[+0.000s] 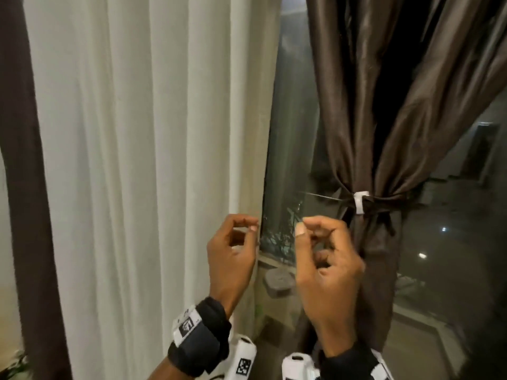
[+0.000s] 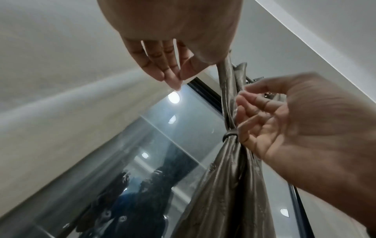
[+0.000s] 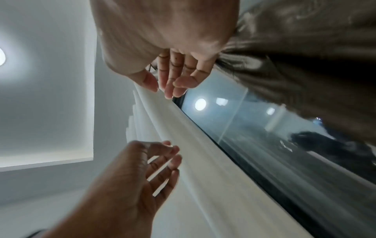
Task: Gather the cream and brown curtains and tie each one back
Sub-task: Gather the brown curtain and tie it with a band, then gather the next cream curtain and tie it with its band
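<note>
The cream curtain [image 1: 151,160] hangs loose and spread over the left of the window. On the right the brown curtain [image 1: 384,105] is bunched at mid-height by a dark tie band [image 1: 384,200] carrying a white clip [image 1: 360,201]. My left hand [image 1: 247,224] hovers at the cream curtain's right edge, fingers loosely curled, holding nothing. My right hand [image 1: 310,229] floats just below and left of the tie, also loosely curled and empty. The left wrist view shows the right hand [image 2: 250,112] close beside the tie band [image 2: 228,135] without gripping it.
Bare window glass [image 1: 290,133] shows between the two curtains, dark outside. A second brown curtain strip [image 1: 24,187] hangs at the far left. A grey object [image 1: 278,281] lies on the sill below my hands. Leaves of a plant [image 1: 13,363] show at the bottom left.
</note>
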